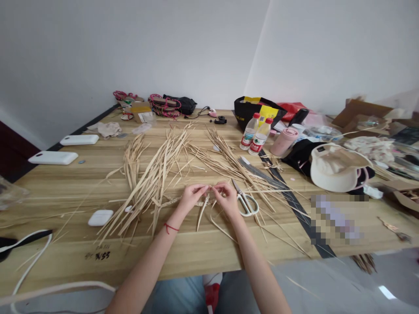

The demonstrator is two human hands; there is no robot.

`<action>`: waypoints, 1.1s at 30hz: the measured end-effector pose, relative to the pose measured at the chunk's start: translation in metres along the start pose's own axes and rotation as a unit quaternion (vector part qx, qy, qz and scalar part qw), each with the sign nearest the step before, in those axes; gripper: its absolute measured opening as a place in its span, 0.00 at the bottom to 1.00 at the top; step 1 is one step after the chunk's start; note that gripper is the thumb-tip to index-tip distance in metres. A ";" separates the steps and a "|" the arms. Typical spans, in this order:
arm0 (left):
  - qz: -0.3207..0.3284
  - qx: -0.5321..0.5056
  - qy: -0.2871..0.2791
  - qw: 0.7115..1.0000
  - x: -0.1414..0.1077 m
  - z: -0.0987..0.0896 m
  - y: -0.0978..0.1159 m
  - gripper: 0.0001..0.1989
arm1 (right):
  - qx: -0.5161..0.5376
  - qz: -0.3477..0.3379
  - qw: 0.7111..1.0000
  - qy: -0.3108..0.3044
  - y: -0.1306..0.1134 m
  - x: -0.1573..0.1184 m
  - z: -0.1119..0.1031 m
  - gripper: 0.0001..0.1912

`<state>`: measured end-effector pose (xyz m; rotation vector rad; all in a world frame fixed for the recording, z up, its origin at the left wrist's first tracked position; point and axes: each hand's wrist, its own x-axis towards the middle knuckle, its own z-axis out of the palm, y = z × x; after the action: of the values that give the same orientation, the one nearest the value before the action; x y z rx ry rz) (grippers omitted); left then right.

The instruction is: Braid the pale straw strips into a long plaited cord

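Note:
Near the front middle of the wooden table, my left hand (192,199) and my right hand (227,200) almost meet at the fingertips. Both are closed in a pinch on a pale straw braid (172,201), which trails off to the left under my left wrist. Loose strip ends, such as one straw strip (202,214), hang below the fingers. The exact spot being pinched is mostly covered by my fingertips. White-handled scissors (248,204) lie just right of my right hand, blades pointing away from me.
A large bundle of straw strips (160,168) spreads to the left, another bundle (229,157) to the right. Two water bottles (250,131), a pink cup (284,141) and a cream cap (337,168) stand farther right. White power banks (54,158) and a white case (101,217) lie left.

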<state>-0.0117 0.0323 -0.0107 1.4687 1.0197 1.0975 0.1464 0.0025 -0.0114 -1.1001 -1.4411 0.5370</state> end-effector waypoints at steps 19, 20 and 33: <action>-0.023 -0.016 0.005 1.000 -0.001 0.003 0.001 0.15 | -0.030 -0.030 0.999 -0.024 -0.006 0.000 -0.002 0.06; -0.024 -0.018 0.006 1.000 0.000 0.003 0.001 0.15 | -0.029 -0.030 0.999 -0.025 -0.006 0.000 -0.002 0.06; -0.039 -0.043 0.033 0.998 0.000 0.005 -0.002 0.17 | -0.030 -0.021 0.999 -0.033 -0.002 -0.002 0.000 0.06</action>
<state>-0.0072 0.0318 -0.0127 1.3217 1.0548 1.1260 0.1459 0.0001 -0.0105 -1.1048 -1.5425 0.5069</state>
